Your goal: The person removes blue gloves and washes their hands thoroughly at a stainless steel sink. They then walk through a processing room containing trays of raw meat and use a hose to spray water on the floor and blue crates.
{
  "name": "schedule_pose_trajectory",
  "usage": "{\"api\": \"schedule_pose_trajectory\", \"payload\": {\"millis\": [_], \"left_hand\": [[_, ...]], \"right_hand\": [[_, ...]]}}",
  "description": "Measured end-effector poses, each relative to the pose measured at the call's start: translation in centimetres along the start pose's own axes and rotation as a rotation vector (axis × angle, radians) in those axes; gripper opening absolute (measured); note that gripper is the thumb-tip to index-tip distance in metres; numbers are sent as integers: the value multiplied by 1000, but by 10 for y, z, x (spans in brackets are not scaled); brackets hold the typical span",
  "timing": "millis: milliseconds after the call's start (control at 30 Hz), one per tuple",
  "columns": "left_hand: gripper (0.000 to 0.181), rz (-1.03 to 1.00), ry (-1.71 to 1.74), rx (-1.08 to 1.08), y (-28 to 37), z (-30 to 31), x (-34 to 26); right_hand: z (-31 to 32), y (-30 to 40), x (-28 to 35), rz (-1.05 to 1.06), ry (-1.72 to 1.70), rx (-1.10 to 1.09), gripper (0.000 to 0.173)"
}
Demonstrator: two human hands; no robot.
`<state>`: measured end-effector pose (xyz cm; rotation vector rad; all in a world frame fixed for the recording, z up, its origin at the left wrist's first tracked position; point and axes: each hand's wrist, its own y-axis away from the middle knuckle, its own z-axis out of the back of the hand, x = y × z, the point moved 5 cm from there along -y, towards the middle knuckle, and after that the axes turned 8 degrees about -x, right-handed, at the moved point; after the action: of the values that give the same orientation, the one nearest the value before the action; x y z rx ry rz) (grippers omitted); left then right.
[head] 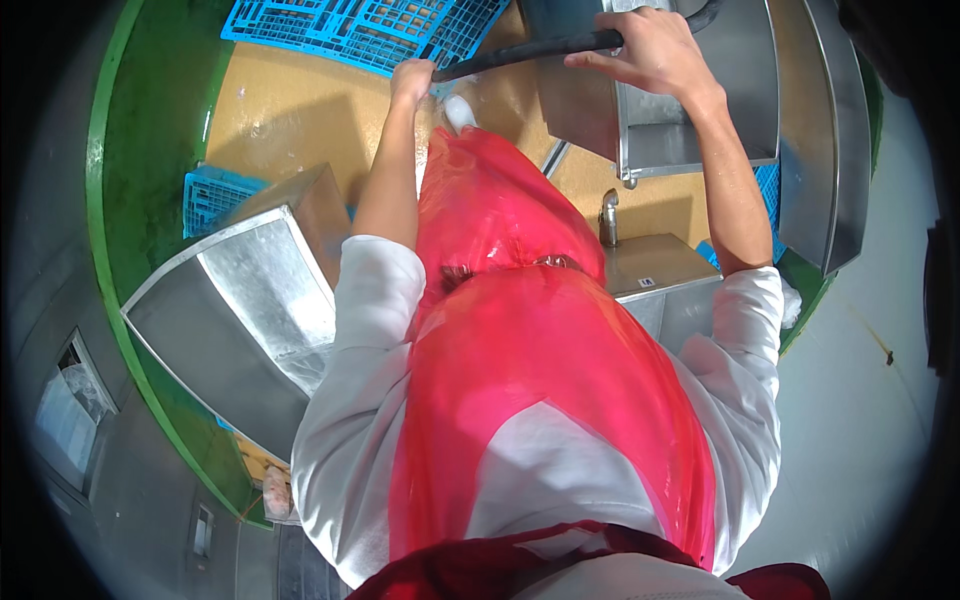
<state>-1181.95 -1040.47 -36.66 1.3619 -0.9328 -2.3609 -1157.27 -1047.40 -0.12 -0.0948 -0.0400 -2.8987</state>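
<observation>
My left hand [412,81] is closed around one end of a black hose [532,51], above a white boot [459,112]. Farther right, the hose runs under my right hand [652,49], whose fingers curl over it while the thumb points left, off the hose. Beyond that hand the hose bends up to the top edge of the view. Beneath my right hand stands an open stainless steel tank [697,142]. A red plastic apron [555,337] covers my front and hides part of the floor.
Blue plastic pallets [352,34] lie ahead on the tan floor [277,105]. At left stands a tilted stainless steel bin [232,322]; at right, another steel tank [660,262] with an elbow pipe [609,217]. A green curb [154,150] edges the left side.
</observation>
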Motion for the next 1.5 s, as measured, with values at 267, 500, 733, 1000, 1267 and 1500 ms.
{"api": "schedule_pose_trajectory", "payload": {"millis": [267,500,733,1000,1267,1500], "left_hand": [[26,6,64,-65,-14,21,-30],[24,-31,46,77,-46,10,-31],[33,-452,-280,148,-78,35,-31],[33,-83,-193,215,-87,50,-3],[27,-104,-248,243,-112,62,-12],[29,-325,-392,326,-111,56,-26]], "right_hand": [[5,-29,-18,-259,-159,122,57],[4,-54,-26,-344,-216,138,50],[-7,-98,-6,-323,-186,147,47],[1,-160,32,-225,-77,160,48],[9,-191,46,-260,-34,200,50],[20,-198,46,-349,-54,224,49]]}}
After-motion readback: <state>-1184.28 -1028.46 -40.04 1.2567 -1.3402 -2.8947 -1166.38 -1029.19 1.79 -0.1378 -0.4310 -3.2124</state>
